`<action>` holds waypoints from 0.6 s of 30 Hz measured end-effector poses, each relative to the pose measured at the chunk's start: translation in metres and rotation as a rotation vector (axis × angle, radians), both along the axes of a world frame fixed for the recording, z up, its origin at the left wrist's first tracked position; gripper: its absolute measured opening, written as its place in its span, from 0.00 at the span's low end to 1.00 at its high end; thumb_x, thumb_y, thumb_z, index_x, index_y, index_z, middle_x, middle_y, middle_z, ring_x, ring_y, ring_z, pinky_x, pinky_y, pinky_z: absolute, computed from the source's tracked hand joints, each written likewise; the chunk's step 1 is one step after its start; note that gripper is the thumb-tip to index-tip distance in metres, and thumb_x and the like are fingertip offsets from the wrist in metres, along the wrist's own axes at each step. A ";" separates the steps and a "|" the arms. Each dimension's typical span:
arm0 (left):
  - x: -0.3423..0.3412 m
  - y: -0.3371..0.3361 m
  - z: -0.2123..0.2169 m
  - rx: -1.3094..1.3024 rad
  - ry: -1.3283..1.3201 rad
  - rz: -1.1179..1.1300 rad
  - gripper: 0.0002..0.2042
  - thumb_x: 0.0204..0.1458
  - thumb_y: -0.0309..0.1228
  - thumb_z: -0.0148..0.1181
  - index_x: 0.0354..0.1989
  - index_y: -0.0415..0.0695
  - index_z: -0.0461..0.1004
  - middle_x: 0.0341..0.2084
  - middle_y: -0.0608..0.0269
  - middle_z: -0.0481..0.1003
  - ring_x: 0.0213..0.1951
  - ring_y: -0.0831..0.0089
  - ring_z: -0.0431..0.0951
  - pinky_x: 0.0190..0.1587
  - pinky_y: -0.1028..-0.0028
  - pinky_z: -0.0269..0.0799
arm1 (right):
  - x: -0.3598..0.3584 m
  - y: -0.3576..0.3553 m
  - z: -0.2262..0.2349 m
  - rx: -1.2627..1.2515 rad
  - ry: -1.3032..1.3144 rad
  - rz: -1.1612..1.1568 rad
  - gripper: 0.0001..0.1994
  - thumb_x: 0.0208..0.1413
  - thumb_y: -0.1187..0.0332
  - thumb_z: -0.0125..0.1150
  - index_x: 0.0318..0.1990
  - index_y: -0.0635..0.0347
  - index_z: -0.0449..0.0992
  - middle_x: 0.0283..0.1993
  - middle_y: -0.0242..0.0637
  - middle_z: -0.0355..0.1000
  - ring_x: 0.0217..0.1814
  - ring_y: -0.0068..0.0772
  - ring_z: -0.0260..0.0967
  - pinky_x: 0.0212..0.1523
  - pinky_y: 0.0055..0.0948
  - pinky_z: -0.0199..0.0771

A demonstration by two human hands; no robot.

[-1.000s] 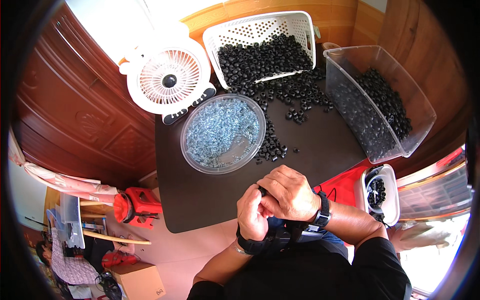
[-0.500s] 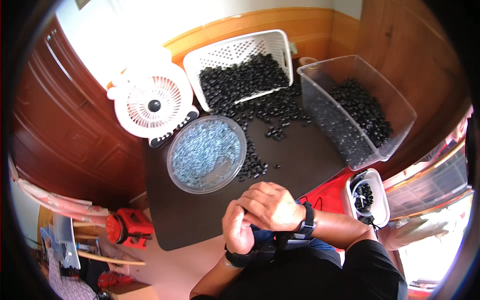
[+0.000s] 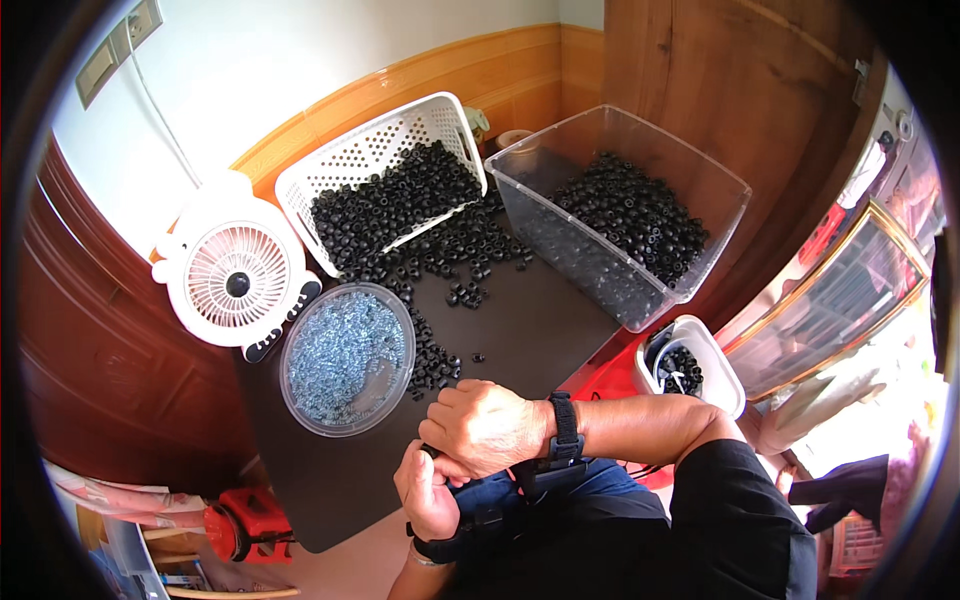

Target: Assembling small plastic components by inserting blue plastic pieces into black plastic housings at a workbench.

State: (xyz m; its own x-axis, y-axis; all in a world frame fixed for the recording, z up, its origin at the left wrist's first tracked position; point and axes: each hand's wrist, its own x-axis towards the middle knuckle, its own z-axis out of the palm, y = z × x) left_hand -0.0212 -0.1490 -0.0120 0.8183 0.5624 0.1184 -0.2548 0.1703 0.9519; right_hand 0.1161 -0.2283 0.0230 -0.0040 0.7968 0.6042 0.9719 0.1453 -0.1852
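My left hand and my right hand are pressed together at the near edge of the dark table. My right hand is closed, its fingers curled down over the left fingertips. A small black piece shows between them, mostly hidden by fingers; it resembles the black ring-shaped pieces heaped behind. Just left of my hands stands a round clear tub holding many tiny pale-blue translucent pieces. Beside the tub lie loose black ring-shaped pieces, spread on the table up toward the baskets.
A white perforated basket tips its black pieces onto the table. To its right stands a clear plastic bin of black pieces. A white fan is at left. A white container sits lower right, near a red stool.
The view has turned, so the table and its containers sit further left and mostly lower in the picture. Both hands stay clasped together; the black piece between them now shows.
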 end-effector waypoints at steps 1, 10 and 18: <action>0.001 0.001 -0.002 0.027 0.012 0.001 0.21 0.61 0.43 0.37 0.31 0.34 0.66 0.14 0.57 0.70 0.14 0.77 0.64 0.21 0.82 0.57 | 0.001 0.000 -0.002 -0.040 0.005 0.025 0.13 0.44 0.57 0.58 0.22 0.57 0.66 0.21 0.33 0.64 0.25 0.33 0.65 0.27 0.30 0.66; 0.005 -0.001 -0.002 0.052 0.083 0.066 0.17 0.61 0.38 0.39 0.24 0.40 0.66 0.12 0.69 0.64 0.14 0.86 0.59 0.16 0.85 0.49 | -0.001 0.006 -0.020 -0.122 -0.005 0.050 0.12 0.45 0.59 0.58 0.20 0.56 0.67 0.20 0.33 0.65 0.24 0.33 0.66 0.26 0.30 0.67; 0.001 0.002 -0.010 -0.037 0.029 0.012 0.19 0.60 0.44 0.37 0.32 0.39 0.66 0.13 0.64 0.65 0.13 0.81 0.60 0.15 0.83 0.49 | 0.006 -0.012 0.022 0.051 -0.052 -0.069 0.14 0.44 0.58 0.61 0.19 0.54 0.65 0.21 0.31 0.62 0.24 0.32 0.64 0.24 0.31 0.63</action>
